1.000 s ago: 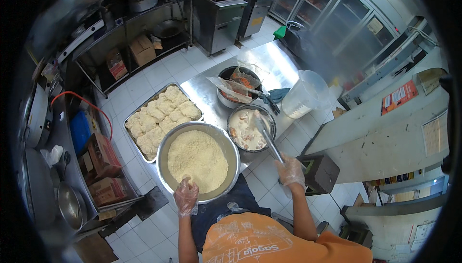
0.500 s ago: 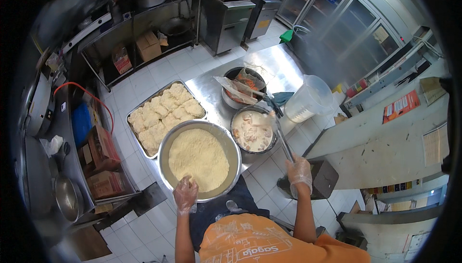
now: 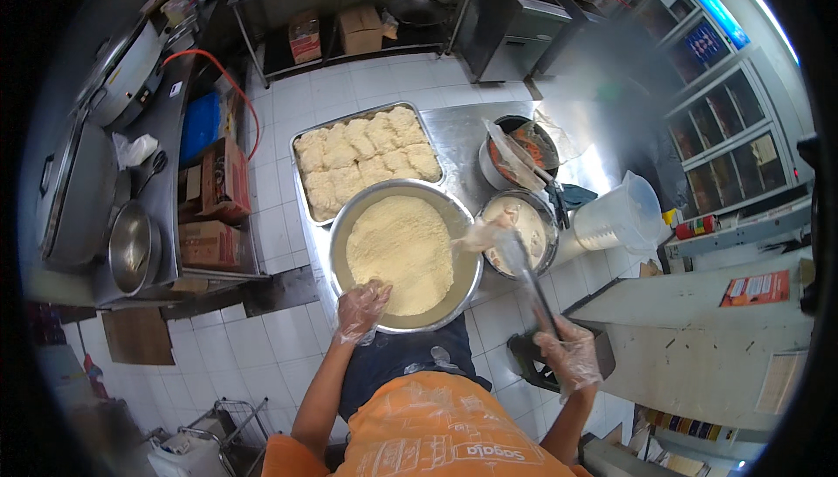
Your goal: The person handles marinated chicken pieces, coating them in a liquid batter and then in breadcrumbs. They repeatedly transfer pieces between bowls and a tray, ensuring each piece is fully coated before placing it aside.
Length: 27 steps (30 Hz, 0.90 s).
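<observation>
Pale yellow breadcrumbs [image 3: 403, 250] fill the large metal bowl [image 3: 474, 272] in front of me. My gloved left hand [image 3: 365, 309] reaches over its near left rim, fingers curled at the crumbs; what they hold, if anything, is hidden. In my gloved right hand [image 3: 572, 356] is a pair of metal tongs [image 3: 531, 283], blurred by motion. Their tips grip a batter-wet piece of meat [image 3: 485, 234] above the bowl's right rim. Right of the bowl stands a dark pot of creamy batter [image 3: 531, 226] with pieces in it. Crumb-coated pieces [image 3: 367, 156] lie packed in rows on a metal tray [image 3: 298, 182] behind the bowl.
Beyond the batter stands another pot [image 3: 491, 165] with plastic and orange-red contents. A clear plastic pitcher [image 3: 618, 219] sits at the steel table's right end. Left is a counter with a metal bowl [image 3: 133, 250]. A dark crate [image 3: 528, 359] is on the floor by my right arm.
The tongs and meat have swung left from above the batter pot to the crumb bowl's right rim. My left hand stays at the bowl's near left edge. The view has turned.
</observation>
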Each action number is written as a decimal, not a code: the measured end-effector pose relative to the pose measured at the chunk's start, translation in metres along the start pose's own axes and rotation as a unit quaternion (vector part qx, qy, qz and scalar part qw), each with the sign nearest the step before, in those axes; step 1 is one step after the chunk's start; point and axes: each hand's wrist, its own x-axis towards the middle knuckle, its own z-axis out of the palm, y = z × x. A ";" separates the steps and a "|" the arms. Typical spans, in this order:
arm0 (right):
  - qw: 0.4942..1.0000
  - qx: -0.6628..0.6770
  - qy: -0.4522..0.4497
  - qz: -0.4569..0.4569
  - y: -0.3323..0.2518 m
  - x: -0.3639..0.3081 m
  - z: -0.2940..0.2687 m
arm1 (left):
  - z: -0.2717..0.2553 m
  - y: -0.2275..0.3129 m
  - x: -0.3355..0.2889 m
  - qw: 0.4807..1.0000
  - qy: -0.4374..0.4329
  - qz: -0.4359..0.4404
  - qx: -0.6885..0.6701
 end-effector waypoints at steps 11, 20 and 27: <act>0.993 -0.078 0.076 0.038 0.077 0.074 0.039 | -0.018 0.009 0.007 0.994 -0.050 -0.042 -0.088; 0.865 -0.341 0.250 -0.269 0.083 0.176 0.081 | 0.034 -0.033 0.048 0.979 -0.120 -0.107 0.128; 0.961 -0.270 -0.066 0.001 0.124 0.231 0.234 | 0.097 -0.036 0.040 0.911 -0.304 -0.274 -0.046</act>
